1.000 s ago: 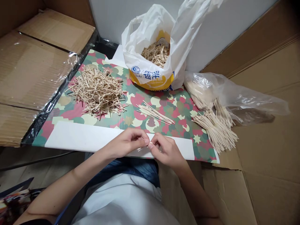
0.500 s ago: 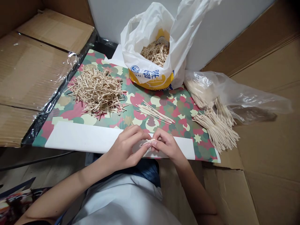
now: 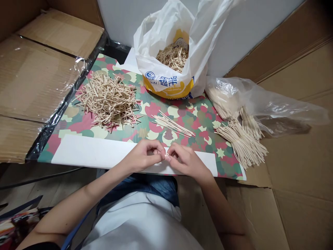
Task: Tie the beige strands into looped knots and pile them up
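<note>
Over the white strip (image 3: 88, 152) at the table's front edge, my left hand (image 3: 147, 154) and my right hand (image 3: 182, 159) meet fingertip to fingertip. Both pinch one small pale looped strand (image 3: 167, 156); most of it is hidden by the fingers. Just beyond them several straight pale strands (image 3: 173, 125) lie loosely side by side. A heap of short, bent and knotted strands (image 3: 109, 100) rests to the left. Bundles of long straight strands (image 3: 244, 144) lie at the table's right edge.
A white plastic bag (image 3: 166, 78) holding more short strands stands open at the back. A clear plastic bag (image 3: 265, 100) with strands inside lies at the right. Cardboard (image 3: 49, 69) borders the left side, and more cardboard (image 3: 299, 156) the right.
My left hand's fingers have curled in from their spread pose and now pinch closer to my right fingertips. Less of the strand shows, as a small loop. The view has shifted slightly.
</note>
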{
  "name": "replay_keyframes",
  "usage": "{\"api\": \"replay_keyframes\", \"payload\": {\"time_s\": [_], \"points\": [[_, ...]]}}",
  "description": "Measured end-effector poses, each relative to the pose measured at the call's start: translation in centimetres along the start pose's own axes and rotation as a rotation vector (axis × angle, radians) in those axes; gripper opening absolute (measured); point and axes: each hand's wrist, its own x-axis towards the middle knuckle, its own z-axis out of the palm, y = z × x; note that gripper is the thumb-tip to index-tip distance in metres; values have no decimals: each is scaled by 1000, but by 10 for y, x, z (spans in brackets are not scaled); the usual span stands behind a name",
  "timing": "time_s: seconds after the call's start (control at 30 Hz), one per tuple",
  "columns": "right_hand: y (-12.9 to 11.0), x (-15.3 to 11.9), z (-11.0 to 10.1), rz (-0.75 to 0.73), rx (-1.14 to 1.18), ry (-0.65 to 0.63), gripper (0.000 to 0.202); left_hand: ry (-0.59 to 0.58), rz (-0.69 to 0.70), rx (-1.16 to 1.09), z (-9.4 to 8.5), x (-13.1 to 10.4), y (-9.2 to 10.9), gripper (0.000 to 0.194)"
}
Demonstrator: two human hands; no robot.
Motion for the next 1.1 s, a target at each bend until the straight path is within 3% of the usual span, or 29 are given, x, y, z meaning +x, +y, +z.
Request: {"api": "replay_keyframes", "payload": {"time_s": [0.2, 0.37, 0.53, 0.7, 0.9, 1.1], "points": [[-3, 2, 1, -269, -411, 141, 19, -44, -22, -193, 0, 3, -1, 9], [-4, 1, 2, -306, -556, 259, 15, -50, -29, -231, -2, 4, -5, 9], [-3, -1, 1, -371, -641, 263, 12, -60, -39, -243, -1, 4, -7, 10], [-7, -6, 0, -349, -641, 150, 12, -73, -80, -218, 1, 4, -4, 13], [-16, -10, 0, -292, -693, 126, 13, -117, -114, -248, 1, 4, -5, 17], [-15, -11, -2, -255, -689, 294, 15, -82, -91, -300, 1, 4, -9, 13]]}}
